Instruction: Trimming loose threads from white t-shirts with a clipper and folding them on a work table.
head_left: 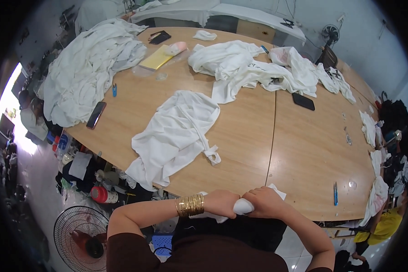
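At the table's near edge, my left hand (pixel 220 203) and my right hand (pixel 266 202) are close together. Both are closed on a white cloth (pixel 243 207), which bulges out between them. Parts of the cloth show past the hands on either side; the rest is hidden by my fingers. Gold bangles circle my left wrist. Farther in on the wooden table (pixel 245 140), a crumpled white garment (pixel 172 136) with a narrow strap lies spread out to the left of my hands.
A big heap of white fabric (pixel 90 72) covers the far left; more white garments (pixel 231 63) lie at the back. Phones (pixel 96 115) (pixel 303 101), blue snips (pixel 114 90) and a blue pen-like tool (pixel 335 194) rest on the table. A floor fan (pixel 83 238) stands lower left.
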A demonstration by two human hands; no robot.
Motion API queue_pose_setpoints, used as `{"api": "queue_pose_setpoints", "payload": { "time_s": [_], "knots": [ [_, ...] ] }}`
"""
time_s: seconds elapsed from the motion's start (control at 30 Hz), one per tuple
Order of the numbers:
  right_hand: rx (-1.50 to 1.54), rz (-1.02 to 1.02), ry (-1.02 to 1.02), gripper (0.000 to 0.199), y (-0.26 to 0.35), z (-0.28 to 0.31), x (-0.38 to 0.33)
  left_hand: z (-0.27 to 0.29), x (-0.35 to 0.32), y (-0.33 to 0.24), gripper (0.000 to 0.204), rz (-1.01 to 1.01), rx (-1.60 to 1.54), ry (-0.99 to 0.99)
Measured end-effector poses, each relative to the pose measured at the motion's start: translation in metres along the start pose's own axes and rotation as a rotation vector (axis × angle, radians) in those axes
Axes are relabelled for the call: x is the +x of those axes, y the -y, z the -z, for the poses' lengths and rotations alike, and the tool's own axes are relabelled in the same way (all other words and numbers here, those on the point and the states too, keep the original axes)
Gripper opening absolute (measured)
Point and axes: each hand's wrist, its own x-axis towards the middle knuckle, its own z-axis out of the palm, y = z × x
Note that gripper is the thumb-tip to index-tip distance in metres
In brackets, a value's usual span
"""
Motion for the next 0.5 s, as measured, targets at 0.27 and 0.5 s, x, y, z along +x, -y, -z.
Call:
{"api": "queue_pose_setpoints", "payload": {
  "time_s": [0.27,0.5],
  "knots": [
    [-0.118,0.125,-0.054,0.035,0.006,0.008,0.016,-0.018,-0.009,0.024,0.042,-0.111,-0.974,0.264],
    [0.414,-0.001,-0.529,0.032,-0.023,0.053,0.084,-0.026,-0.053,0.04,0.04,0.166,-1.502,-0.302]
  ]
}}
